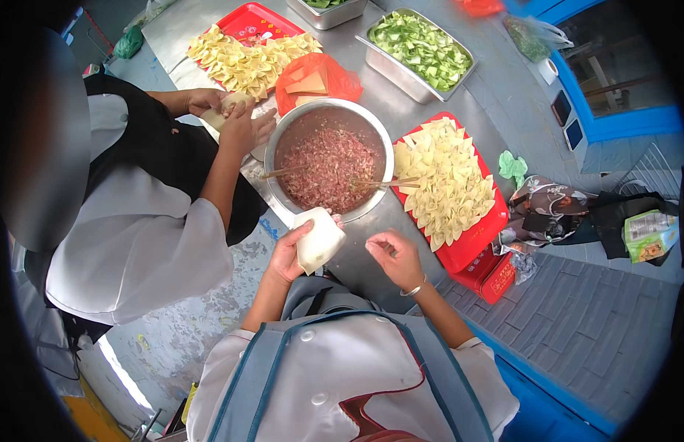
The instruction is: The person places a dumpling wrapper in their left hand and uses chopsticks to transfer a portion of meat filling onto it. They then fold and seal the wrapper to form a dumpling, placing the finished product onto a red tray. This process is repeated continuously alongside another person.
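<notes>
My left hand (286, 253) holds a pale stack of square dough wrappers (321, 240) just in front of a large metal bowl (390, 166). Pink minced-meat filling (325, 160) fills the lower part of that bowl. Wooden chopsticks (389, 183) rest across its right rim, and another wooden stick (284, 172) leans at the left. To the right of the wrappers, my right hand (400, 259) hovers above the metal table with loosely curled fingers, and I see nothing in it. Nearby on the right, folded wontons (447, 182) cover much of a red tray (474, 235).
At my left a co-worker's hands (240, 124) hold a wrapper over the table. Beyond them lies another red tray (259, 19) of wontons. A red plastic bag (345, 83) with wrappers touches the bowl's far side. Chopped greens (419, 50) fill a steel pan (397, 80).
</notes>
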{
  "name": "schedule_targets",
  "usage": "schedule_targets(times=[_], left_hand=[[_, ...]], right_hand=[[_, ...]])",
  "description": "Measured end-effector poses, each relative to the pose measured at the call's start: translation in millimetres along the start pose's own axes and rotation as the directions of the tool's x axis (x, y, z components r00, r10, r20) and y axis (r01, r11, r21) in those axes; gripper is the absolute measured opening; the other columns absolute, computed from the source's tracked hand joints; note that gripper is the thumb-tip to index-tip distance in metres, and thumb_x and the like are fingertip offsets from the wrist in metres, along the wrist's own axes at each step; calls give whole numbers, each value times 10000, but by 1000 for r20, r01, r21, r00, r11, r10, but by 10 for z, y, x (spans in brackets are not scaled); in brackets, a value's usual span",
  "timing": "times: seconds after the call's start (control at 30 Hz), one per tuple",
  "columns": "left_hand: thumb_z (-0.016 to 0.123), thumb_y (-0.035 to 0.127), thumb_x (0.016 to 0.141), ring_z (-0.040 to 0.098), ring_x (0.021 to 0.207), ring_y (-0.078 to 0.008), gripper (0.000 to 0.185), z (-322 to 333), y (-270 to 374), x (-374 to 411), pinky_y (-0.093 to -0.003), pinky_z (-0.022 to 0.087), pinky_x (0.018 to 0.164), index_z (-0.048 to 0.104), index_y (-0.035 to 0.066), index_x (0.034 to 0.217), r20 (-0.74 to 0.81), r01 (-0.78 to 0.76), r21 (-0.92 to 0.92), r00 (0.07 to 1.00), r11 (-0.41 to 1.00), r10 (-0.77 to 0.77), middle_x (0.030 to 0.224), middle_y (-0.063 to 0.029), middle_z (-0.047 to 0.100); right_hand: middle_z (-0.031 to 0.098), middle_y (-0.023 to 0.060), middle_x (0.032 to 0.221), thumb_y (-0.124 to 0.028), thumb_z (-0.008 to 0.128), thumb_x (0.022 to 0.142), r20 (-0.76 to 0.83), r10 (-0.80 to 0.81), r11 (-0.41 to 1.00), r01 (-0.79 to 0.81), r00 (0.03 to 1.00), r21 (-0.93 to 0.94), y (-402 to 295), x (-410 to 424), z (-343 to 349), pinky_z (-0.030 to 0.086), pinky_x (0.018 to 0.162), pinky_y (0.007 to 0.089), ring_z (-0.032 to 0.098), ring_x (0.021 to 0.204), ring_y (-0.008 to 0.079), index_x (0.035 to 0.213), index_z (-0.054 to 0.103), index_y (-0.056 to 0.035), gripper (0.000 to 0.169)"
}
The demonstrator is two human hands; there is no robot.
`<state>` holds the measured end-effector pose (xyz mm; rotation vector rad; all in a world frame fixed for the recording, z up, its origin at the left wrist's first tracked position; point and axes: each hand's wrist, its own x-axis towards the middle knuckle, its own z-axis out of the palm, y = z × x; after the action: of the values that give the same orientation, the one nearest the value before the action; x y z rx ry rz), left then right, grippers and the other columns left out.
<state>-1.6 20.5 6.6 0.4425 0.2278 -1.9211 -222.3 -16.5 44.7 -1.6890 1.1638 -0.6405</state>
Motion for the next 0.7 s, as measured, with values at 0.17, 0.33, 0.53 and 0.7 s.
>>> schedule_targets(times=[0.17,0.33,0.53,0.7], left_hand=[[492,7,769,465,1167,-365,542,-76,26,-471,-450,400,980,327,-93,1276,-52,-13,142,998,990,21,1260,-250,450],[518,108,807,509,1118,-335,539,-284,-172,-586,-409,414,964,340,-101,1272,-164,-41,75,985,996,53,1205,-255,492],[472,205,894,489,1141,-341,493,-282,-202,-603,-462,414,959,335,-69,1280,-97,-54,8,994,999,54,1237,-213,476],[465,185,901,490,1136,-359,468,-246,-141,-542,-449,435,940,341,-63,1278,-66,-76,37,995,996,78,1231,-217,478]], right_hand=[[537,55,969,-162,751,701,-373,115,981,-46,920,188,1078,782,-243,461,669,230,513,773,123,1233,445,-2,635],[628,81,772,-169,683,764,-67,-121,991,118,990,-57,656,1327,28,463,677,263,585,713,186,792,658,-9,165],[655,90,763,-177,645,791,209,-232,934,277,950,-224,391,1429,-201,496,643,284,625,702,205,787,652,1,179],[622,61,669,-161,591,853,-45,216,973,-210,975,98,153,1446,-461,462,451,219,577,497,94,884,625,47,213]])
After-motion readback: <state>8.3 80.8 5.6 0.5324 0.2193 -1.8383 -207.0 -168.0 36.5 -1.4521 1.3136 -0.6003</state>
